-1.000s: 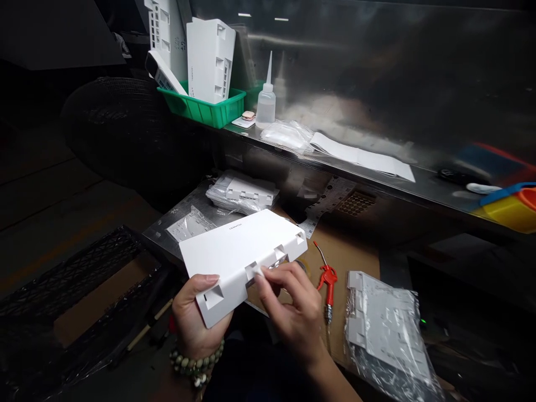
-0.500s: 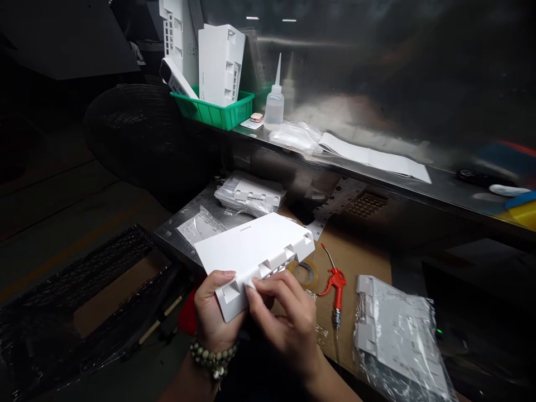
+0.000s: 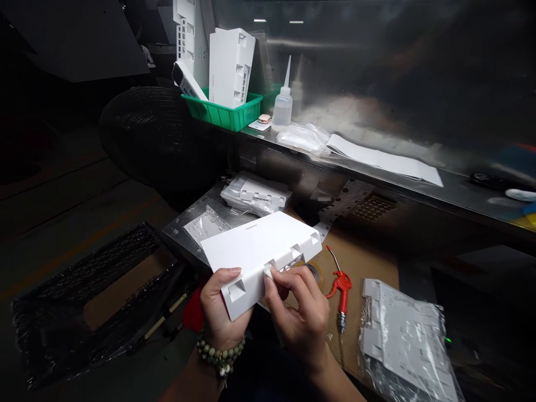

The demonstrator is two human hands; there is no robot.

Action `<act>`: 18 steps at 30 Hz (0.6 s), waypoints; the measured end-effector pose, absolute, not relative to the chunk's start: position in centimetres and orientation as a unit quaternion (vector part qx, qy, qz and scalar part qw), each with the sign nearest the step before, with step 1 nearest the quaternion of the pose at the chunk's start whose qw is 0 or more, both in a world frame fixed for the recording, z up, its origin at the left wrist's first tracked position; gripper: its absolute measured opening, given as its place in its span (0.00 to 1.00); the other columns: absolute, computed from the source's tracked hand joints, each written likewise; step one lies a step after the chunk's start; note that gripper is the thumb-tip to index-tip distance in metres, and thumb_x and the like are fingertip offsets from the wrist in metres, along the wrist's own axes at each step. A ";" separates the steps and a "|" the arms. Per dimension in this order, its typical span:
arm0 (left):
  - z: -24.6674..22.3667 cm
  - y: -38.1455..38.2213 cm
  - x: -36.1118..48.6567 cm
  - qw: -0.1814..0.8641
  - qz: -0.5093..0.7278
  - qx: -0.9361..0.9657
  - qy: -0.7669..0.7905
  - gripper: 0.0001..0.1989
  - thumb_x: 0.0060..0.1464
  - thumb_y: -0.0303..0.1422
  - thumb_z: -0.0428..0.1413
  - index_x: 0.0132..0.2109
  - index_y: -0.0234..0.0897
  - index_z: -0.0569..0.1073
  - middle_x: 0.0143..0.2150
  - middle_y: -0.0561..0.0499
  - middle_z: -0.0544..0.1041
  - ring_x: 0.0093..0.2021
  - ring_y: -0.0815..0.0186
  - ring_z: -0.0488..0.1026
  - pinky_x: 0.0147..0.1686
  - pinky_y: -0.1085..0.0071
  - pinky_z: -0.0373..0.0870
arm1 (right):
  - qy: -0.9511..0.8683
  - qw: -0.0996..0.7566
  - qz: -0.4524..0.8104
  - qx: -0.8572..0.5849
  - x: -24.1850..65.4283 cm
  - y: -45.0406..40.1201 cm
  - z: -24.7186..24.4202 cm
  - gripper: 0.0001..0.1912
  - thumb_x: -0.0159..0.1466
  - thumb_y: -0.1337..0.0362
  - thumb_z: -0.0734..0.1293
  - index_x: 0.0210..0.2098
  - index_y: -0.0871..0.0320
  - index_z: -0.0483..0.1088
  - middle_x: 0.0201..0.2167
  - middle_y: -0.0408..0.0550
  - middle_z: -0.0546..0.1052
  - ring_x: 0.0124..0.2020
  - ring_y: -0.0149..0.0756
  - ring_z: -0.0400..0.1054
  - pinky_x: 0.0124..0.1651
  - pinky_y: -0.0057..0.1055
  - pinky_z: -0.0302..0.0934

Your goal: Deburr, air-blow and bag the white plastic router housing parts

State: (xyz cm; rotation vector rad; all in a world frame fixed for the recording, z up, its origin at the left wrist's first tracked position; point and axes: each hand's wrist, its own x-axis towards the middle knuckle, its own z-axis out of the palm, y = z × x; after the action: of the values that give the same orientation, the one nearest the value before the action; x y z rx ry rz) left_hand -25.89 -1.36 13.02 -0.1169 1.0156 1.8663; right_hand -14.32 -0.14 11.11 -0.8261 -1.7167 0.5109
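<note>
A white plastic cover (image 3: 259, 245) with square notches along its near edge is held tilted above the bench. My left hand (image 3: 224, 307), with a bead bracelet at the wrist, grips its near left corner, thumb on top. The fingers of my right hand (image 3: 299, 310) are pinched at the notched edge, around a small white piece (image 3: 268, 271) that is mostly hidden by the fingertips. A roll of tape (image 3: 314, 272) lies partly behind the cover. Just to the right is a red air gun (image 3: 343, 290) on brown cardboard (image 3: 377, 259).
Bagged white parts (image 3: 406, 335) lie at the right, more (image 3: 259, 192) behind the cover. On the shelf (image 3: 305, 159) stand a green bin (image 3: 234, 117) with white covers and a squeeze bottle (image 3: 282, 109). A black crate (image 3: 42, 329) and a fan (image 3: 159, 139) are at the left.
My right hand has shifted a little to the right along the notched edge of the cover. The whole view has moved slightly, so the surroundings appear further right.
</note>
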 end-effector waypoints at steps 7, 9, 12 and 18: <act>13.1 -1.9 -26.0 0.490 0.781 -0.047 0.385 0.17 0.48 0.35 0.62 0.47 0.39 0.78 0.36 0.46 0.84 0.37 0.53 0.81 0.38 0.58 0.81 | -0.736 0.568 0.166 -0.329 -14.7 -0.5 11.2 0.15 0.60 0.79 0.72 0.44 0.60 0.74 0.32 0.47 0.74 0.32 0.32 0.70 0.34 0.30 0.68; 13.2 -2.0 -26.0 0.488 0.785 -0.023 0.380 0.19 0.52 0.38 0.61 0.50 0.39 0.78 0.39 0.44 0.84 0.39 0.51 0.82 0.40 0.56 0.81 | -0.735 0.568 0.169 -0.330 -14.6 -0.6 11.2 0.15 0.61 0.79 0.72 0.45 0.59 0.74 0.32 0.47 0.74 0.31 0.32 0.70 0.33 0.30 0.68; 12.9 -2.1 -26.0 0.480 0.791 -0.006 0.379 0.21 0.54 0.41 0.61 0.53 0.39 0.77 0.42 0.43 0.84 0.42 0.51 0.82 0.43 0.57 0.81 | -0.733 0.571 0.174 -0.325 -14.7 -0.8 11.1 0.15 0.61 0.78 0.72 0.45 0.60 0.75 0.33 0.48 0.75 0.31 0.33 0.70 0.33 0.30 0.69; 12.2 -2.6 -26.7 0.555 0.733 -0.003 0.394 0.21 0.55 0.47 0.61 0.49 0.37 0.80 0.42 0.42 0.84 0.43 0.51 0.82 0.39 0.64 0.81 | -0.771 0.552 0.231 -0.220 -15.6 -2.2 11.4 0.15 0.62 0.75 0.72 0.48 0.63 0.74 0.34 0.52 0.78 0.32 0.34 0.74 0.34 0.30 0.71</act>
State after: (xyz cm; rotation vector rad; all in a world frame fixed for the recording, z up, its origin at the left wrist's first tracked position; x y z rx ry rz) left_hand -26.70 -2.56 12.24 -0.0066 0.9316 1.7312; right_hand -15.58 -2.21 11.44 -0.5197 -1.8229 0.5454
